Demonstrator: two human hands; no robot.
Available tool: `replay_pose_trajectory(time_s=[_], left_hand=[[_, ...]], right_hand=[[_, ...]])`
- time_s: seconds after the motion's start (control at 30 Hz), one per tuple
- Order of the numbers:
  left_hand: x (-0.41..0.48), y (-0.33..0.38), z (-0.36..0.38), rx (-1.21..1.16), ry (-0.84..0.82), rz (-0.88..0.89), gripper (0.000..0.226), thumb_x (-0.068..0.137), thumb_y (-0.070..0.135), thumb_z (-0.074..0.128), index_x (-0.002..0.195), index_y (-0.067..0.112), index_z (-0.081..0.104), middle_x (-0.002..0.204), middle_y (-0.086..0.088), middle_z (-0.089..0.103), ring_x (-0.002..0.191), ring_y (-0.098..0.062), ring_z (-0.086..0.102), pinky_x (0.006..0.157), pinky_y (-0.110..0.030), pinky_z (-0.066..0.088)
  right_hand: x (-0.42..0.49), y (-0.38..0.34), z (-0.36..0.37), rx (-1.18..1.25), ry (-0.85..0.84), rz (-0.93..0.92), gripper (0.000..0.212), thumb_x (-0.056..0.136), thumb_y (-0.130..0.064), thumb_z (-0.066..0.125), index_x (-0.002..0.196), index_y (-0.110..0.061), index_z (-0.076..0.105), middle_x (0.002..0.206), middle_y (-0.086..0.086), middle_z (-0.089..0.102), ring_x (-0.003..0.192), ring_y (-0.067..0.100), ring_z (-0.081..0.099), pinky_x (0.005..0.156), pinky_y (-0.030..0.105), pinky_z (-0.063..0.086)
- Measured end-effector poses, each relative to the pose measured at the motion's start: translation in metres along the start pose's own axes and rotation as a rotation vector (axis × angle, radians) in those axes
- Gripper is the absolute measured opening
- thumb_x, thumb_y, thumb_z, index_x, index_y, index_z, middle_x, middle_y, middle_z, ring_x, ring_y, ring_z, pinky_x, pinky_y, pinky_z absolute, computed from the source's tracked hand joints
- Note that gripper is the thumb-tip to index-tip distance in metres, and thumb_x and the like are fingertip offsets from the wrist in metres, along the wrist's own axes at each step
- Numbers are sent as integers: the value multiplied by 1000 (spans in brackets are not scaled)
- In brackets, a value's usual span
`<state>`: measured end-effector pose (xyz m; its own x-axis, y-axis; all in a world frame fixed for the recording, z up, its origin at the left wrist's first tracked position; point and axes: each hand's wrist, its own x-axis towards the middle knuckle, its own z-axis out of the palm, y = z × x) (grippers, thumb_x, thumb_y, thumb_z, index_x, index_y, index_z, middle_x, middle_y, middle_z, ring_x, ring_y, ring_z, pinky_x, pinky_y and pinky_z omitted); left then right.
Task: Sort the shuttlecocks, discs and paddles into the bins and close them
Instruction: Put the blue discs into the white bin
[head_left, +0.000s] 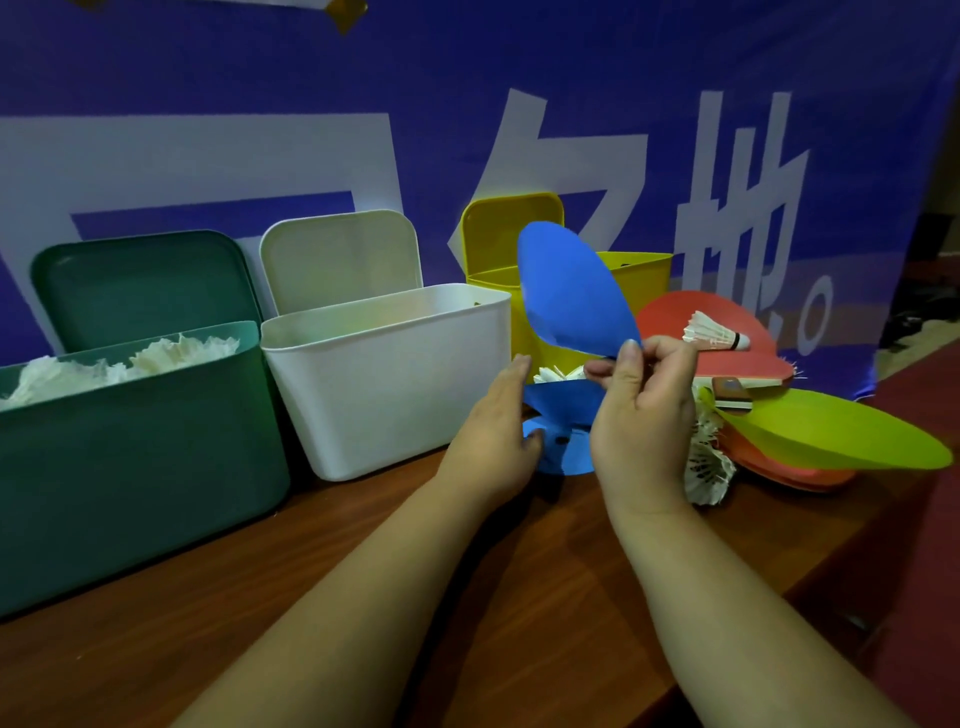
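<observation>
While right hand (641, 415) pinches blue disc (571, 291) rim, long axis slanting up-left, left hand (493, 415) relaxed, uncurled.

staged indoor event or activity room, large blue fabric banner with big white characters (208, 78) hung as backdrop beyond the left hand (493, 421) and right hand (644, 421), brown wood-grain table (260, 597) under them, dim room right of the right hand
</observation>
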<state>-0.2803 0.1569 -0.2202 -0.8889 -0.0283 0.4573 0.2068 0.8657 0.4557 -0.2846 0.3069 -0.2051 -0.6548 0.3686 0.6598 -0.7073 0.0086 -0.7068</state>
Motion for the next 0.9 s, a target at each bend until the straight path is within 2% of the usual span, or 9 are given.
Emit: replay_pose_trajectory(time_s=[0.1,0.2,0.27,0.33,0.47,0.53,0.67,0.8,0.9], left_hand=[[22,5,-1,27,-27,-60,72,97,23,73,158,26,37,153,2,52,135,-21,54,111,-37,47],[32,3,3,55,-81,-124,36,96,22,74,131,18,67,125,-3,64,113,-23,63,90,-31,50],[34,-5,4,-28,-44,-193,14,97,20,73,110,20,77,111,-3,71,104,-25,68,84,-31,52],[36,-8,-4,-155,11,-226,11,96,14,70,92,22,78,96,-3,75,96,-27,71,83,-35,58],[43,-1,-42,-16,79,-132,11,102,15,64,102,14,75,101,-2,72,96,-21,64,79,-25,43],[40,2,-49,-12,53,-104,13,103,17,63,112,18,73,110,2,70,100,-18,64,84,-26,45],[29,1,-26,-81,-104,-48,59,98,8,69,150,27,51,140,7,62,109,-14,64,91,-22,49],[33,-6,1,-71,-79,-103,38,97,6,70,133,18,69,127,-5,69,109,-21,67,96,-31,54],[37,-8,9,40,-41,-111,26,96,0,64,113,14,78,112,-7,72,104,-27,68,94,-31,53]], right_hand=[[1,4,0,-18,-11,8,10,112,-23,47,111,-13,49,100,4,72,93,5,74,79,25,60],[1,6,-1,-40,-13,11,7,111,-22,50,112,-15,50,103,4,71,95,2,71,76,14,55],[1,8,-1,-37,-13,13,7,111,-22,51,114,-16,50,106,6,71,96,2,71,74,11,52],[1,9,0,-26,-23,11,7,110,-22,51,115,-16,49,107,6,70,97,3,71,75,12,53],[0,8,2,-34,-37,1,4,111,-24,51,113,-23,48,107,4,69,97,2,71,74,12,54],[0,9,3,-46,-43,6,5,111,-26,51,113,-25,47,107,4,70,97,3,71,74,11,53],[0,12,4,-60,-38,23,5,110,-28,51,114,-26,48,110,6,69,99,7,72,75,15,55],[0,12,3,-85,-21,22,7,110,-29,51,114,-24,48,110,4,67,99,9,72,75,22,57],[0,11,2,-87,-19,30,9,110,-29,51,115,-22,49,110,5,69,97,7,72,73,15,54]])
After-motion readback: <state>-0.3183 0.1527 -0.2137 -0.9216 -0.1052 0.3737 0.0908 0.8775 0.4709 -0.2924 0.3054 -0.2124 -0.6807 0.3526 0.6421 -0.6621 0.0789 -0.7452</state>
